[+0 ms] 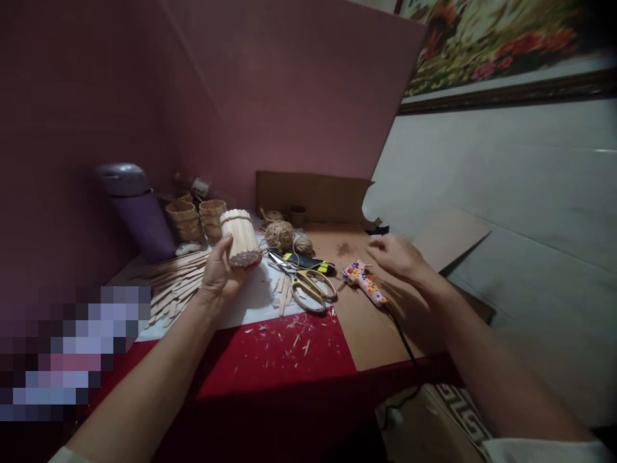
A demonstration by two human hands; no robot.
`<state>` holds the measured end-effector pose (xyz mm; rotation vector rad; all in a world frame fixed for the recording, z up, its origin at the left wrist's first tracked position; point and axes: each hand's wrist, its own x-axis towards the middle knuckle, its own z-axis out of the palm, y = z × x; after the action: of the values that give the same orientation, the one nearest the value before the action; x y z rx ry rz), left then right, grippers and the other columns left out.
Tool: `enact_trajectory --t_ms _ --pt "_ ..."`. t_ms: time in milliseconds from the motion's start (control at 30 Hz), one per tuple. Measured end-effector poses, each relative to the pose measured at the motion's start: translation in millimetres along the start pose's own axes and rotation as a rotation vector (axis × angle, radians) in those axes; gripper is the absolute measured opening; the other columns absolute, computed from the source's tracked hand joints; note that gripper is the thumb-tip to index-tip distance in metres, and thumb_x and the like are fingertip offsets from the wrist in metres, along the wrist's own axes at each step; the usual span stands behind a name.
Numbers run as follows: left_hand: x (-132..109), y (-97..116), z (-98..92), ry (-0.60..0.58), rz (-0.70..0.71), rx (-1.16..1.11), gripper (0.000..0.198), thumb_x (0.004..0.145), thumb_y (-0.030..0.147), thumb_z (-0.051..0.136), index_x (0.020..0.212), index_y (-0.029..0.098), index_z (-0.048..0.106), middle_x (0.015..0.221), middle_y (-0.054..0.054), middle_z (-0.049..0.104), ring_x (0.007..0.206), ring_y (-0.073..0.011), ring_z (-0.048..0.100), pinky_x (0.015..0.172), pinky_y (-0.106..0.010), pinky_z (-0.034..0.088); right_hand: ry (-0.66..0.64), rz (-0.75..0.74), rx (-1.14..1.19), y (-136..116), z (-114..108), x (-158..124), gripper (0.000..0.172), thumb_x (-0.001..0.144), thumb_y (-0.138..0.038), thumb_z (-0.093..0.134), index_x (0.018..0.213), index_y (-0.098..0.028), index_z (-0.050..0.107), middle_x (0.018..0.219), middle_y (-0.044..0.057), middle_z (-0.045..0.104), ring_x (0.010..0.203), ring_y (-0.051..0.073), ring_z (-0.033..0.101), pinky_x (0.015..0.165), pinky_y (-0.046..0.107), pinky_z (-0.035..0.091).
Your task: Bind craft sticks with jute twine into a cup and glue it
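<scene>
My left hand (216, 273) is wrapped round a small pot covered in pale craft sticks (240, 233), with a twine band near its upper edge. The pot is held tilted above the table, its rough greyish end towards me. Over the cardboard sheet (371, 347), my right hand (398, 258) has its fingers curled and pressed together; whatever may be in them is too small to make out. Just below and left of that hand lies a flower-patterned glue gun (364, 281) with a black cord. Gold-handled scissors (308, 289) lie between the hands, against a black and yellow tool (313, 263).
Loose craft sticks (173, 283) are spread at the left on white paper. Behind stand a purple bottle (144, 222) and two stick-like pots (184, 222). Balls of twine (279, 236) sit near an upright cardboard piece (313, 198). Wood scraps litter the red cloth (270, 366).
</scene>
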<state>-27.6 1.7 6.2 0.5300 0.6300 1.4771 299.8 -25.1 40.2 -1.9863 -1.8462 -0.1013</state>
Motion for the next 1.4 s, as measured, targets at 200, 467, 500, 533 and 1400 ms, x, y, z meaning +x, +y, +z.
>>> enact_trajectory --t_ms 200,467,500,533,1400 --pt "-2 -2 0.6 -0.010 -0.013 0.047 0.036 0.083 0.028 0.053 0.116 0.015 0.058 0.089 -0.010 0.067 0.071 -0.0203 0.065 0.061 -0.033 0.055 -0.157 -0.053 0.124 38 46 -31 0.039 0.059 -0.039 0.075 0.091 -0.017 0.070 0.088 0.012 0.070 0.072 0.021 0.062 0.058 0.029 0.042" --pt "1 -5 -4.3 -0.007 -0.015 0.107 0.035 0.080 0.025 0.055 0.112 0.012 0.059 0.085 -0.010 0.067 0.068 -0.0193 0.064 0.055 -0.029 0.055 -0.104 -0.037 0.144 25 53 -35 0.014 0.069 -0.032 0.061 0.066 -0.019 0.063 0.059 0.004 0.062 0.051 0.015 0.050 0.050 0.027 0.031" --pt "1 -5 -4.3 -0.002 -0.017 0.107 0.035 0.080 0.025 0.055 0.113 0.012 0.059 0.085 -0.010 0.067 0.068 -0.0194 0.064 0.055 -0.029 0.055 -0.075 -0.043 0.131 23 51 -37 0.014 0.070 -0.031 0.060 0.067 -0.019 0.064 0.063 0.005 0.063 0.055 0.016 0.051 0.052 0.027 0.031" --pt "1 -5 -4.1 0.002 -0.018 0.106 0.035 0.080 0.025 0.056 0.112 0.012 0.059 0.085 -0.010 0.067 0.067 -0.0194 0.064 0.055 -0.029 0.055 -0.055 -0.046 0.118 22 49 -39 0.015 0.071 -0.031 0.059 0.070 -0.018 0.065 0.067 0.006 0.065 0.059 0.017 0.053 0.054 0.027 0.031" --pt "-8 -6 -0.3 -0.134 -0.120 0.033 0.042 0.087 0.041 0.049 0.113 0.010 0.059 0.090 -0.013 0.069 0.072 -0.0231 0.067 0.064 -0.037 0.056 -0.827 0.210 1.616 -96 -36 -96 0.034 0.078 -0.054 0.055 0.074 -0.020 0.054 0.053 -0.007 0.036 0.035 0.002 0.015 0.028 0.016 0.015"
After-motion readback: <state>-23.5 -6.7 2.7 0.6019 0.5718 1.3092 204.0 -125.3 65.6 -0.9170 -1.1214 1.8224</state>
